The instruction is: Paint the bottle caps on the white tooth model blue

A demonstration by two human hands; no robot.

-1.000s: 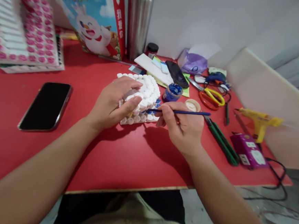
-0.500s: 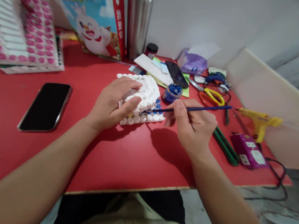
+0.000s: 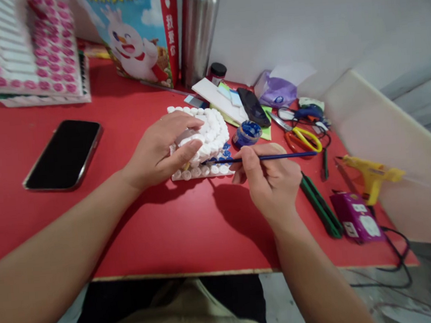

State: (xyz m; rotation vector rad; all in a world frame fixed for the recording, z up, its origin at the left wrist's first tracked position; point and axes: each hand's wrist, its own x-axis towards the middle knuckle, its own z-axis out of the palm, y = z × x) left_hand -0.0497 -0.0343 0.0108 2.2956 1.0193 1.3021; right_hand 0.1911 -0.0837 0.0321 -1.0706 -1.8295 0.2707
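A white craft model (image 3: 213, 132) covered in small rolled rosettes rests on the red table, some of its rosettes on the right side painted blue. My left hand (image 3: 165, 145) is closed over its left side, thumb and fingers pressed against the white part. In a pinch, my right hand (image 3: 271, 177) holds a thin blue paintbrush (image 3: 285, 156), level, its tip pointing left at the model's lower rows. Whether the bristles touch a rosette I cannot tell. Just behind the right hand stands an open jar of blue paint (image 3: 247, 133).
To the left lie a phone (image 3: 63, 154) and a pink-and-white rosette model (image 3: 54, 59). At the back stand a picture box (image 3: 134, 38) and a steel bottle (image 3: 201, 33). Scissors (image 3: 303, 137), a green utility knife (image 3: 321, 205), a yellow glue gun (image 3: 373, 171) and a purple box (image 3: 357, 217) are on the right.
My right hand and the paintbrush have shifted slightly left, bringing the tip further in along the model's lower rows. My left hand keeps its hold.
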